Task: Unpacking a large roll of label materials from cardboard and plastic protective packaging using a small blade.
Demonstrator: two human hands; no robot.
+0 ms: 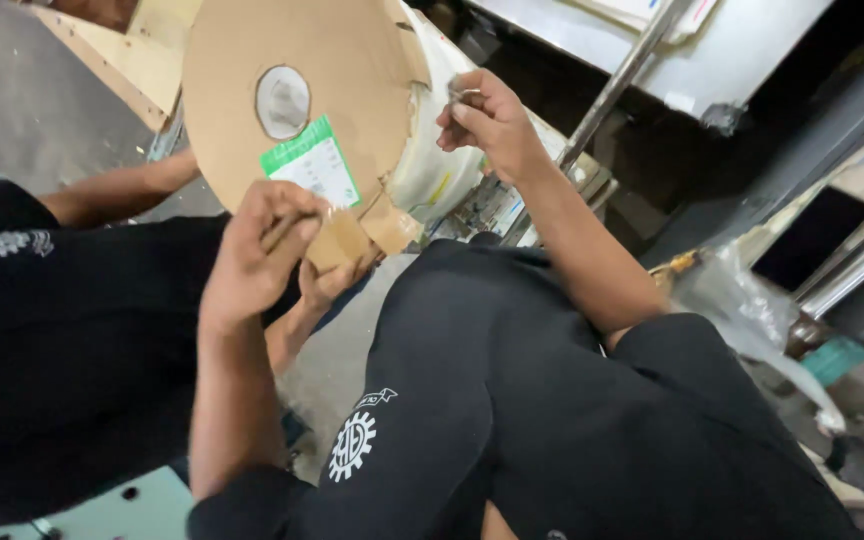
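Left hand (257, 250) is closed in a pinch on a torn brown cardboard flap (344, 243), which hangs at the lower edge of the round cardboard end disc (252, 150) covering a large white roll (442, 170). The flap lies just right of the fingers, its long edge running up toward the disc; a second hand grips it from beneath, owner uncertain. A green-and-white label (312, 165) sits just above. Right hand (482, 120) is raised against the roll's upper edge, fingers curled shut on a small pale item too small to identify. The left hand is nearer the flap.
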